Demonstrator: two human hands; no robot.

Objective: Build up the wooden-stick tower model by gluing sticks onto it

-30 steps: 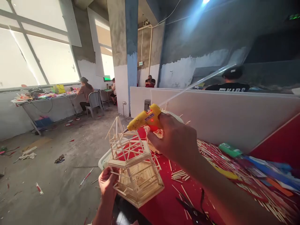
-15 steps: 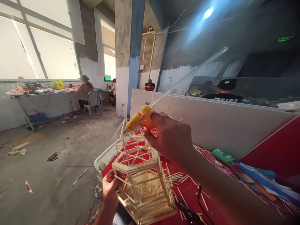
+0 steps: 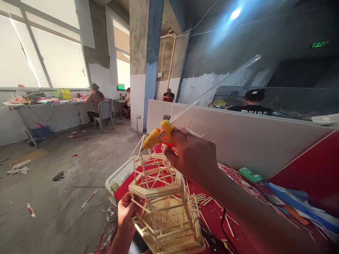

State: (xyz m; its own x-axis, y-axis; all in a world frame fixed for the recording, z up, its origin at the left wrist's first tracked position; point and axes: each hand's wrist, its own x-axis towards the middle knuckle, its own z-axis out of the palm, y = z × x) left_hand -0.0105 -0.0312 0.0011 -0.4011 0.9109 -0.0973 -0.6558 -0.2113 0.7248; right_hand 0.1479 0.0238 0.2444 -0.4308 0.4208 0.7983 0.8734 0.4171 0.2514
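My right hand (image 3: 194, 151) is wrapped round a yellow glue gun (image 3: 158, 135) with a small red light lit on its side. A long clear glue stick (image 3: 214, 88) juts from the back of the gun. Its nozzle points down at the upper left of a tiered stick model (image 3: 161, 192), built of thin wooden sticks with a spiral-patterned floor. Whether the tip touches the sticks I cannot tell. My left hand (image 3: 125, 215) grips the model's lower left side, its fingers partly hidden behind the sticks.
Loose sticks (image 3: 201, 199) lie on the red tabletop (image 3: 193, 185), near dark-handled pliers or scissors (image 3: 215, 243) and a black cord. A white panel (image 3: 238, 137) stands behind. A green bottle-like item (image 3: 250, 174) lies at right. Several people sit farther off.
The stick model has shifted slightly right in view, and the glue gun has moved a little right and down with it. Both hands keep their hold.
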